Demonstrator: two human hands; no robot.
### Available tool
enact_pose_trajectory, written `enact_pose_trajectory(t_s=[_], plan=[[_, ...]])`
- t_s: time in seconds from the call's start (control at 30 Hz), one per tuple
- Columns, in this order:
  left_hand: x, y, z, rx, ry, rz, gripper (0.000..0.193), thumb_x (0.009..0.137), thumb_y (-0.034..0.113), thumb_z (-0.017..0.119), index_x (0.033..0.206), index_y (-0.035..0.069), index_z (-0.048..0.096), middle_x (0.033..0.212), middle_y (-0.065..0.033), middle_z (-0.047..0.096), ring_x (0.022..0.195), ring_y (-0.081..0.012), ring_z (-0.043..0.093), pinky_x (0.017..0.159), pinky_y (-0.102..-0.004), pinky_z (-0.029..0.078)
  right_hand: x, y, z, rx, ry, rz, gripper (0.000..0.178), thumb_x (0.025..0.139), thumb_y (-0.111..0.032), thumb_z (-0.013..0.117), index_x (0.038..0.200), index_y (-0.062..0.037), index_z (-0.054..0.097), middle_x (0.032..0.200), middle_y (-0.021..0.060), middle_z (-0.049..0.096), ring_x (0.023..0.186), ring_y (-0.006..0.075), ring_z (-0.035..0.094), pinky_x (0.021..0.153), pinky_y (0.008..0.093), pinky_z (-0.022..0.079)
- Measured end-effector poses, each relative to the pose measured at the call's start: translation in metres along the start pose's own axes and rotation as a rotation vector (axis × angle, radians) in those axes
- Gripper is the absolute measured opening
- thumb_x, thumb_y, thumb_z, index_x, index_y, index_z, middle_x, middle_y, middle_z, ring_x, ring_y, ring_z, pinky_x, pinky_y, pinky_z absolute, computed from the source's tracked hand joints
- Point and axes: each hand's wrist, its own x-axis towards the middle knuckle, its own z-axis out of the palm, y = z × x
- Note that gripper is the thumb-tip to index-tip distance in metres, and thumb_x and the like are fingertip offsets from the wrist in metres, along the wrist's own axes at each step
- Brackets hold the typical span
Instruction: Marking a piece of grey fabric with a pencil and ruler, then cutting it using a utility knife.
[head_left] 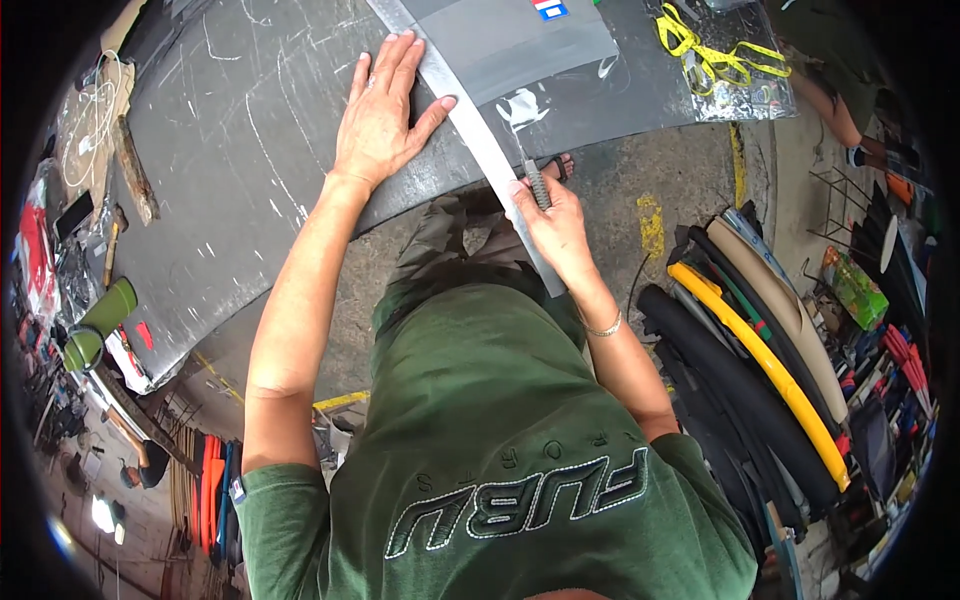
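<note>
Left hand point(385, 125) lay flat on the dark table point(230, 130), fingers spread, thumb against a metal ruler point(482, 150); right hand point(555, 230) had its fingers wrapped round a grey knife point(537, 187).

Bright, mostly even light; sheen on metal strip point(482, 143); edges bowed, corners black.

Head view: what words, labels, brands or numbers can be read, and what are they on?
Green shirt: large white-edged letters and smaller dark ones; legible, but I won't copy them.
Red, white and blue label: too small to read.
Yellow measuring tape: markings too small to read.
Metal straightedge: no readable text.
</note>
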Motion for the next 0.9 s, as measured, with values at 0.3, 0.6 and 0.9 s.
enact_pose_trajectory(t_s=[0.3,0.6,0.9], plan=[[-0.002,0.002,0.001,-0.025,0.046,-0.028,0.082,0.091,0.053,0.071,0.150,0.003,0.044,0.158,-0.0149,0.042,0.151,-0.0314,0.035,0.126,-0.0510,0.023,0.003,-0.006,0.005,0.390,-0.063,0.178,0.019,0.101,-0.021,0.069,0.102,-0.0025,0.069,0.079,0.0042,0.070,0.068,0.0110,0.067,0.060,0.0270,0.054],[-0.002,0.001,0.001,-0.028,0.053,-0.004,0.077,0.092,0.050,0.072,0.149,0.005,0.048,0.156,-0.0138,0.046,0.149,-0.0314,0.038,0.125,-0.0501,0.026,0.009,-0.002,0.010,0.267,-0.027,0.109,0.019,0.102,-0.022,0.068,0.102,-0.0028,0.069,0.079,0.0054,0.070,0.066,0.0122,0.067,0.060,0.0276,0.055],[-0.001,0.005,-0.005,-0.036,0.058,-0.007,0.074,0.091,0.044,0.074,0.147,0.005,0.049,0.153,-0.0151,0.047,0.147,-0.0340,0.040,0.124,-0.0496,0.028,0.003,-0.022,0.000,0.137,-0.003,0.062,0.019,0.096,-0.020,0.074,0.097,-0.0008,0.070,0.074,-0.0037,0.060,0.071,0.0046,0.050,0.065,0.0261,0.044]])
